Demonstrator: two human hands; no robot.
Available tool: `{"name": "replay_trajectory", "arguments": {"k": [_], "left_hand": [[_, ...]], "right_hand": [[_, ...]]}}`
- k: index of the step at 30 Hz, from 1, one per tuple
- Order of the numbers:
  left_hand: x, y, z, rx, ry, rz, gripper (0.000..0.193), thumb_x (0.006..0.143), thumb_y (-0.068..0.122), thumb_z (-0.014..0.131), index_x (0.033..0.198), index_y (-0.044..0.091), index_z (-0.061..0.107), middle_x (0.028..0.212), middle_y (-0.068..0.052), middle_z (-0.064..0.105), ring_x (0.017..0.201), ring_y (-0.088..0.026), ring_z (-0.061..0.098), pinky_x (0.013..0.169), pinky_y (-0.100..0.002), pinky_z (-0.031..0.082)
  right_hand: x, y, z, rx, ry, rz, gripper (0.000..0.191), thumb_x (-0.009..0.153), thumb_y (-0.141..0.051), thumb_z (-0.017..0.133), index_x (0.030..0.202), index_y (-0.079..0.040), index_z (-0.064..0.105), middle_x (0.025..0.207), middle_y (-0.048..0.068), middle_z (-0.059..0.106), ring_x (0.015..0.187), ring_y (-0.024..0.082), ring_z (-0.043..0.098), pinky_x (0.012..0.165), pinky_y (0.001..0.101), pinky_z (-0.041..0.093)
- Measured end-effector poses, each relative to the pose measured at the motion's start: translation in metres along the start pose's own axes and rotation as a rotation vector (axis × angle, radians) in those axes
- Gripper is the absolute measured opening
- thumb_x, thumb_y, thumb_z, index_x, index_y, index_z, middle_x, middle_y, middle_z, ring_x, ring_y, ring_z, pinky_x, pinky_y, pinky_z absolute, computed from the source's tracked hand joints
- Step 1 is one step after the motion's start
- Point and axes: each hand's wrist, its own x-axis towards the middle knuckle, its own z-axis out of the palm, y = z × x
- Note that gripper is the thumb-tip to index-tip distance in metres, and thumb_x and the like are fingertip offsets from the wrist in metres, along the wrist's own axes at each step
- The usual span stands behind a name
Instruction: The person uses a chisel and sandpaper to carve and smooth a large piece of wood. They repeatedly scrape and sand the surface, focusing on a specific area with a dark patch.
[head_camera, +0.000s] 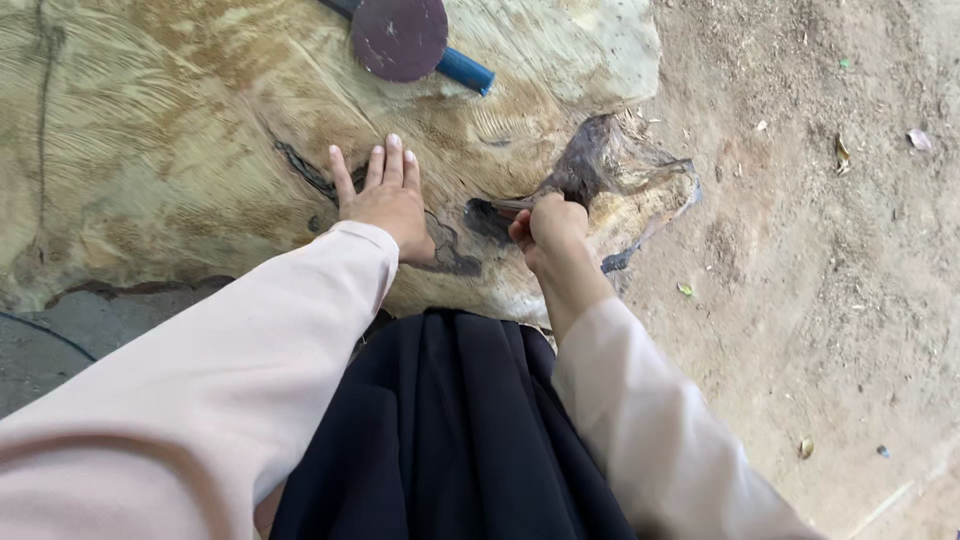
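Head view, looking down: large pale wood slab (180, 150), rough-grained, with dark cracks and a dark hollow at its right edge; it fills the upper left and serves as the landmark. Bare dirt ground (830, 260) lies to the right of the slab, strewn with small leaves. Black garment (440, 430) hangs just below the slab's near edge, between two pale pink sleeves. Round dark sanding disc on a blue-handled tool (400, 38) rests on the slab's far part. Left hand (385, 195) lies open and flat on the slab, fingers spread. Right hand (548, 228) is closed around a thin tool (512, 204), its tip at the dark hollow near the slab's right edge.
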Motion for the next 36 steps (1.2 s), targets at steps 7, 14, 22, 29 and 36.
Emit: {"name": "replay_trajectory", "arguments": {"k": [7, 14, 22, 29, 36], "left_hand": [[-0.003, 0.002, -0.002, -0.005, -0.011, 0.001, 0.117, 0.077, 0.037, 0.074, 0.161, 0.008, -0.003, 0.169, -0.013, -0.012, 0.156, -0.025, -0.007, 0.112, -0.067, -0.019], [-0.008, 0.004, -0.013, -0.026, -0.072, -0.003, 0.114, 0.081, 0.038, 0.071, 0.161, 0.009, -0.004, 0.17, -0.011, -0.013, 0.157, -0.024, -0.009, 0.115, -0.066, -0.02], [-0.01, 0.003, -0.015, -0.044, -0.079, -0.001, 0.113, 0.081, 0.032, 0.07, 0.161, 0.007, -0.005, 0.17, -0.012, -0.013, 0.156, -0.024, -0.011, 0.114, -0.063, -0.023], [-0.009, 0.004, -0.014, -0.048, -0.053, -0.004, 0.111, 0.082, 0.033, 0.07, 0.161, 0.005, -0.003, 0.17, -0.013, -0.013, 0.156, -0.026, -0.01, 0.114, -0.064, -0.022], [-0.009, 0.007, -0.019, -0.033, -0.108, -0.028, 0.116, 0.081, 0.037, 0.073, 0.161, 0.006, -0.005, 0.17, -0.013, -0.014, 0.157, -0.026, -0.01, 0.114, -0.063, -0.021]], "right_hand": [[-0.003, 0.004, 0.0, -0.006, 0.002, 0.004, 0.016, 0.102, -0.009, 0.045, 0.089, -0.002, 0.052, 0.07, 0.008, 0.052, 0.048, 0.015, 0.046, 0.042, 0.0306, 0.042], [-0.015, 0.002, 0.008, -0.089, 0.001, 0.043, 0.017, 0.104, -0.013, 0.04, 0.093, -0.004, 0.05, 0.064, 0.009, 0.055, 0.048, 0.018, 0.051, 0.042, 0.0332, 0.045], [-0.019, 0.0, 0.005, -0.259, 0.043, -0.037, 0.029, 0.105, -0.018, 0.039, 0.09, 0.003, 0.051, 0.067, 0.013, 0.056, 0.047, 0.018, 0.051, 0.043, 0.0351, 0.047], [-0.026, -0.01, 0.0, -0.705, -0.087, -0.3, 0.037, 0.104, -0.017, 0.041, 0.087, 0.01, 0.06, 0.068, 0.018, 0.066, 0.052, 0.024, 0.063, 0.048, 0.0367, 0.054], [-0.036, -0.025, -0.003, -0.965, -0.102, -0.378, 0.044, 0.102, -0.019, 0.044, 0.076, 0.009, 0.066, 0.063, 0.017, 0.069, 0.054, 0.021, 0.069, 0.052, 0.0335, 0.058]]}}
